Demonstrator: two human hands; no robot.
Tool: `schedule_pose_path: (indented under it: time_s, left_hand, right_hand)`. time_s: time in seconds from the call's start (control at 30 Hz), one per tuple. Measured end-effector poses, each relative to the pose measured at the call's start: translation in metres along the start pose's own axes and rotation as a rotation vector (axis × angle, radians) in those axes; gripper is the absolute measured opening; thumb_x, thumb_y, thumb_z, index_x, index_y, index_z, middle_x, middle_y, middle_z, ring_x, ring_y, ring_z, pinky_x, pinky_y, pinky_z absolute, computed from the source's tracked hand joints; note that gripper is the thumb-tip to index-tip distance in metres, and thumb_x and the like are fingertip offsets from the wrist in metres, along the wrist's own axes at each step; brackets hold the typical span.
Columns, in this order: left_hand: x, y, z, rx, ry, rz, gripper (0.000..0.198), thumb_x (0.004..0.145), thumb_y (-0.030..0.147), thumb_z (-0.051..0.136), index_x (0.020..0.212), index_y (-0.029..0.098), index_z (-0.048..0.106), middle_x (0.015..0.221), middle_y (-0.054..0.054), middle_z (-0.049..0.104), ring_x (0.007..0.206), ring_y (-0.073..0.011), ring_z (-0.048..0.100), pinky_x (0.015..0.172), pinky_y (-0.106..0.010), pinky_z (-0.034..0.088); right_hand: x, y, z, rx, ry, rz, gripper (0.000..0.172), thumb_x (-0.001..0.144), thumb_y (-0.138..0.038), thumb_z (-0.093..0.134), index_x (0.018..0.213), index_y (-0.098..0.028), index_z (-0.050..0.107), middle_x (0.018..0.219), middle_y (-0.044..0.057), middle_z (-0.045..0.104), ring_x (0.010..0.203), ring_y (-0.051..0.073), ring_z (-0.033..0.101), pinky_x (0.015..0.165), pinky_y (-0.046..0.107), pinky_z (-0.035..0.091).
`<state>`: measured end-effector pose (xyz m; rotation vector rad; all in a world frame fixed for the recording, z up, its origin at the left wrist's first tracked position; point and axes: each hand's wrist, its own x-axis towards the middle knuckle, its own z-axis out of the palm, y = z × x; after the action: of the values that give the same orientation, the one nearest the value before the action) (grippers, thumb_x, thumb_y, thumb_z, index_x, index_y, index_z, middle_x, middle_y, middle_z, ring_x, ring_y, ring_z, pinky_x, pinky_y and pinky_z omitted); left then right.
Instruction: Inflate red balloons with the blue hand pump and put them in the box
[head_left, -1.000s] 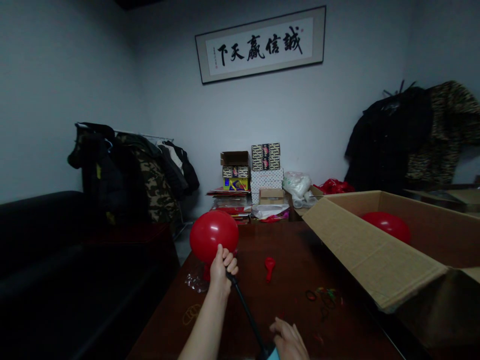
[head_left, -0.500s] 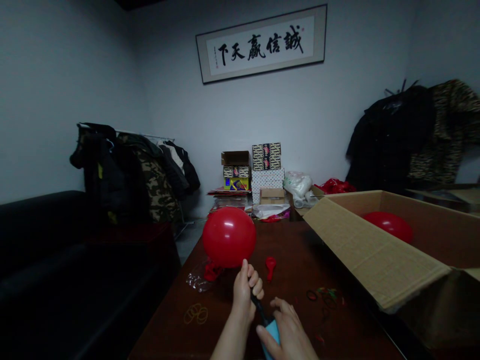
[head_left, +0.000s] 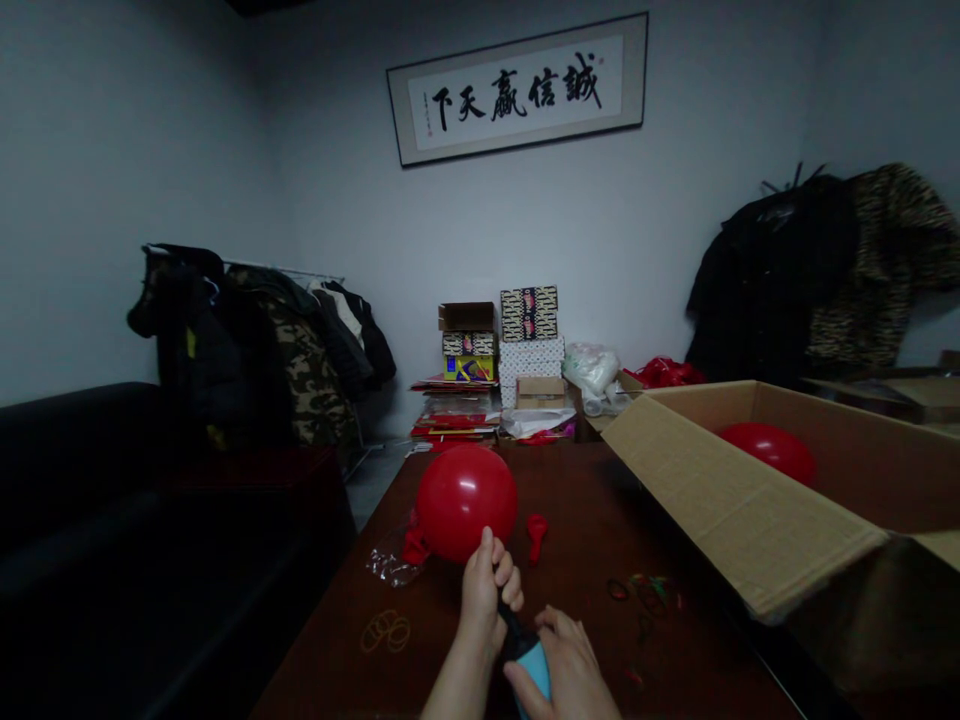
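Observation:
My left hand (head_left: 489, 592) is closed around the neck of a round red balloon (head_left: 466, 501), holding it on the black nozzle of a hand pump. Close beside it, my right hand (head_left: 567, 670) grips the pump's light blue body (head_left: 534, 672) at the bottom of the view. The pump is pushed in, so both hands almost touch. An uninflated red balloon (head_left: 536, 533) lies on the dark wooden table (head_left: 585, 560) just right of the inflated one.
A large open cardboard box (head_left: 750, 510) with a red balloon (head_left: 769, 450) inside stands on the right. Rubber bands (head_left: 386, 630) and a plastic bag (head_left: 394, 562) of red balloons lie on the left, coloured bands (head_left: 649, 592) to the right. Stacked boxes (head_left: 517, 345) sit at the far end.
My left hand came back toward my right hand as the pump's rod slid in. The balloon moved right and nearer and has grown somewhat bigger.

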<state>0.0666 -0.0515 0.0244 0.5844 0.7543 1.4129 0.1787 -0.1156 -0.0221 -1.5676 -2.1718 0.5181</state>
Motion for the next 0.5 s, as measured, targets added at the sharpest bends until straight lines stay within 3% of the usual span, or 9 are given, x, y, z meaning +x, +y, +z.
schedule_pose_path:
  time_s: [0.2,0.37,0.5]
  left_hand:
    - [0.009,0.016,0.003,-0.032,-0.022,0.027,0.051,0.069,0.063,0.063,0.062,0.022,0.034,0.041,0.011,0.027,0.029,-0.0045,0.021,0.031,-0.019,0.014]
    - [0.024,0.046,0.0,-0.056,-0.02,0.078,0.051,0.07,0.06,0.064,0.062,0.021,0.032,0.042,0.011,0.026,0.031,-0.0037,0.021,0.034,-0.019,0.012]
    - [0.038,0.069,-0.006,-0.073,-0.016,0.096,0.05,0.072,0.055,0.065,0.061,0.021,0.031,0.043,0.011,0.026,0.031,-0.0037,0.022,0.035,-0.018,0.012]
  right_hand:
    - [-0.001,-0.01,-0.01,0.011,0.059,0.013,0.051,0.083,-0.052,0.049,0.115,-0.013,0.062,0.127,0.017,0.055,0.126,0.034,0.041,0.108,0.051,0.024]
    - [-0.006,-0.013,-0.002,0.013,0.155,0.025,0.045,0.077,-0.046,0.058,0.108,-0.014,0.065,0.12,0.015,0.059,0.123,0.033,0.045,0.108,0.048,0.025]
    - [-0.012,-0.008,0.003,0.007,0.117,0.029,0.047,0.074,-0.047,0.061,0.108,-0.015,0.065,0.121,0.015,0.059,0.124,0.034,0.045,0.108,0.051,0.025]
